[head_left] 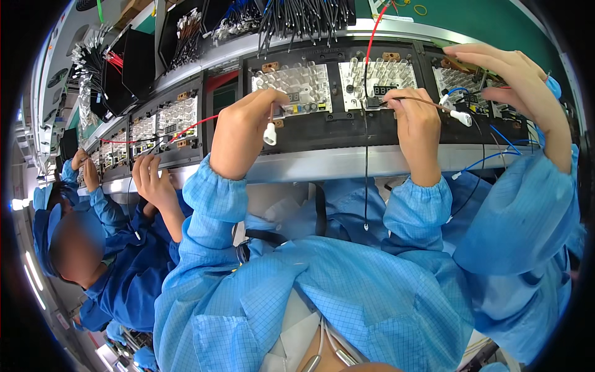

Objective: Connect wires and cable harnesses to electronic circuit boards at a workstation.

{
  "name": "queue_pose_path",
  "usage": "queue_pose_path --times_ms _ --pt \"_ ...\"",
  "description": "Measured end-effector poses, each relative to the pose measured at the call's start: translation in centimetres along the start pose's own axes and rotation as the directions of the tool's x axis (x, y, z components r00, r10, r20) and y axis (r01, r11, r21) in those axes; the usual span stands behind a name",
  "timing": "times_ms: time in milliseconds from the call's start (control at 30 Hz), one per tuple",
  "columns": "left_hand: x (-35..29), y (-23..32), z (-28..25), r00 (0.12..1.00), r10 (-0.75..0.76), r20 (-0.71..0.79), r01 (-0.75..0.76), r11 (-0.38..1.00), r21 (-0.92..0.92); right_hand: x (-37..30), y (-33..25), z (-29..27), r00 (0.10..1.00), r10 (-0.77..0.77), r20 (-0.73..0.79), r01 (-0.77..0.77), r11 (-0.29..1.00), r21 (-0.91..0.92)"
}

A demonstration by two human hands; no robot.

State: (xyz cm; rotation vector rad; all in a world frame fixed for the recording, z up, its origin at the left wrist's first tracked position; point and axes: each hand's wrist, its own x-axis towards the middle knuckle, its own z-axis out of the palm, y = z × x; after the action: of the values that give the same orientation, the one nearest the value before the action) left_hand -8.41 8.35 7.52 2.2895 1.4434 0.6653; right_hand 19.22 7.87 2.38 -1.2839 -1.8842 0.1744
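My left hand [238,133] is closed over the front left of a white circuit board [317,80]. A short brown wire [271,113] comes out below its fingers, ending in a white connector [269,134]. At the neighbouring circuit board [350,84], my right hand [420,130] pinches another brown wire [427,101] beside a digit display [382,90]. That wire stretches right to a white connector [462,118]. A red wire [372,40] rises from this board, and a black wire [366,167] hangs down past the rail. My fingertips hide the wire ends.
Black trays [304,133] hold the boards along a metal rail [297,164]. Bundled black wires [304,22] lie behind. On the right, a co-worker's hand [527,84] reaches over another board near blue wires [489,160]. A co-worker's hand [158,189] is at the left.
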Motion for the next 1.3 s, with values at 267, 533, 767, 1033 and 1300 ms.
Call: queue_pose_path --times_ms 267,533,767,1033,1300 --pt "-0.3 -1.2 1.7 0.999 -0.033 -0.040 0.034 0.999 0.017 -0.6 0.3 1.2 0.999 0.049 0.003 -0.049 0.999 0.008" --pt "-0.3 -1.8 1.3 0.997 0.042 -0.071 -0.044 0.998 -0.034 -0.3 -0.7 0.5 0.997 0.072 0.027 -0.071 0.997 -0.024" --pt "-0.5 -1.0 1.2 0.990 0.021 -0.142 -0.031 0.997 -0.068 -0.4 -0.9 0.3 0.994 0.099 0.036 -0.095 0.989 -0.117" --pt "-0.8 -1.9 1.4 0.991 0.040 -0.131 -0.051 0.995 -0.083 -0.6 -1.0 0.4 0.997 0.077 0.024 -0.072 0.982 -0.176" --pt "-1.3 -1.4 1.5 0.994 0.035 -0.101 -0.045 0.994 -0.099 -0.9 -1.8 0.2 0.998 0.050 0.045 -0.040 0.979 -0.198"
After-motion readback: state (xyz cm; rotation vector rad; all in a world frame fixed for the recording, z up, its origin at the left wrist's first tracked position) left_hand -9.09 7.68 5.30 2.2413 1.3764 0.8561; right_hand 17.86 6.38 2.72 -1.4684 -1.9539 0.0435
